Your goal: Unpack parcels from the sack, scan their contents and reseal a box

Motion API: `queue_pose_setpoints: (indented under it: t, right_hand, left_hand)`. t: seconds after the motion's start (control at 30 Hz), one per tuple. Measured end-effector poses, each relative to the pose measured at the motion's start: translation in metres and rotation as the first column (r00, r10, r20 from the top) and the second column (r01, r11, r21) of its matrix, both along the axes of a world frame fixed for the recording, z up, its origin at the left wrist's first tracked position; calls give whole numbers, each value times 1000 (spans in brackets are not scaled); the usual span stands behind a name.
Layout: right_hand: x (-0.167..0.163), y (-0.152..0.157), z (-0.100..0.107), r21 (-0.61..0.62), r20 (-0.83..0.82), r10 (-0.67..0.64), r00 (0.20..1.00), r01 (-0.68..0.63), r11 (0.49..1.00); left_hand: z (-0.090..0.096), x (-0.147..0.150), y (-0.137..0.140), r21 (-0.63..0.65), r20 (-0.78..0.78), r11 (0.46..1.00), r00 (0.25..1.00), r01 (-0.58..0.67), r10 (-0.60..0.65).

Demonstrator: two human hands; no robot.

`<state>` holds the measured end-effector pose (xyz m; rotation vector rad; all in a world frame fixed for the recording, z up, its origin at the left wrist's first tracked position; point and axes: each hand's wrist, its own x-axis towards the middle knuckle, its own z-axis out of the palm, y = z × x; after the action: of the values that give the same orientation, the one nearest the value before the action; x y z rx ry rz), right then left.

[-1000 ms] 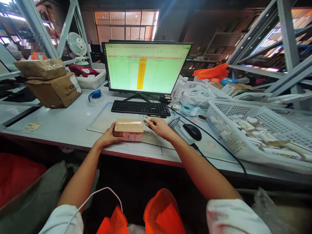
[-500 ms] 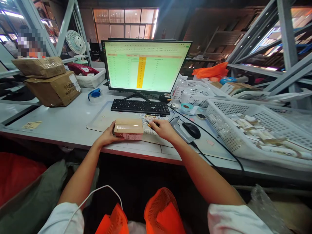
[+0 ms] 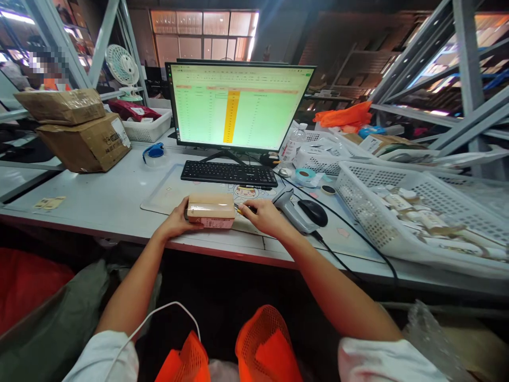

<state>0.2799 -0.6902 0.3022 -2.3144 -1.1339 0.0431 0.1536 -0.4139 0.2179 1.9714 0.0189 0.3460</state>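
A small brown cardboard box (image 3: pixel 211 207), with shiny tape over its top and a printed label on its front, sits near the front of the desk. My left hand (image 3: pixel 177 218) grips its left end, thumb along the front. On the other side, my right hand (image 3: pixel 260 213) is closed around a slim black-and-yellow utility knife (image 3: pixel 240 210). The knife's tip points left at the box's right end; whether it touches the cardboard, I cannot tell. Most of the knife is hidden in my fingers.
Behind the box stand a black keyboard (image 3: pixel 229 173) and a monitor (image 3: pixel 207 114). A grey barcode scanner (image 3: pixel 293 213) and a black mouse (image 3: pixel 313 213) lie right of my hand. White baskets (image 3: pixel 363 204) fill the right side. Two stacked cartons (image 3: pixel 81 143) stand at left.
My right hand has moved slightly down, bringing the utility knife from above and beside the box to its right end. My left hand keeps its hold on the box.
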Motion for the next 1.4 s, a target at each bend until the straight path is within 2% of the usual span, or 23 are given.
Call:
queue_pose_setpoints:
  t: [0.13, 0.2, 0.27, 0.3, 0.37, 0.43, 0.5, 0.53, 0.57, 0.63, 0.77, 0.9, 1.03, 1.23, 1.4]
  right_hand:
    - [-11, -13, -2, -22, -75, 97, 992, -99, 995]
    - [-9, -18, -3, -34, -90, 101, 991, -104, 994]
    - [-2, -23, -2, -57, -77, 41, 996, -45, 997]
    - [2, -24, 0, -81, -66, -2, 998, -4, 997]
    - [8, -26, 6, -144, -39, -83, 996, 77, 987]
    - [9, -22, 14, -189, -10, -109, 994, 105, 976]
    - [3, -12, 23, -190, 26, -68, 997, 72, 979]
    - [-2, -5, 27, -182, 54, -28, 998, 37, 983]
    - [-7, 4, 30, -176, 90, 18, 996, -2, 984]
    - [-18, 21, 36, -182, 175, 82, 981, -49, 982]
    - [-33, 50, 44, -254, 283, 68, 957, 6, 967]
    - [-41, 64, 47, -305, 327, 32, 944, 74, 949]
    - [-47, 69, 43, -333, 339, 10, 941, 110, 937]
    - [-49, 70, 34, -350, 330, 13, 944, 109, 930]
    - [-51, 71, 38, -341, 355, -12, 935, 141, 929]
  left_hand:
    - [0, 0, -2, 29, -1, 1000, 1000, 2, -2]
    - [2, -1, -2, 38, 5, 999, 1000, -19, 19]
    - [9, -4, -2, 87, 62, 985, 987, -151, 146]
    - [15, -7, -3, 142, 118, 955, 962, -261, 245]
    - [32, -14, -6, 312, 251, 826, 879, -470, 405]
    - [52, -22, -15, 528, 331, 651, 838, -545, 433]
    - [69, -27, -27, 709, 323, 498, 857, -500, 401]
    - [75, -29, -34, 768, 307, 438, 869, -468, 388]
    - [79, -29, -41, 807, 293, 392, 876, -442, 384]
    - [83, -28, -53, 844, 279, 334, 875, -420, 395]
    - [79, -26, -66, 849, 287, 302, 858, -434, 426]
    - [76, -27, -68, 839, 288, 322, 860, -439, 422]
    - [75, -28, -68, 813, 292, 351, 847, -465, 445]
    - [73, -32, -69, 807, 278, 361, 839, -468, 467]
    - [69, -34, -71, 823, 273, 337, 838, -458, 472]
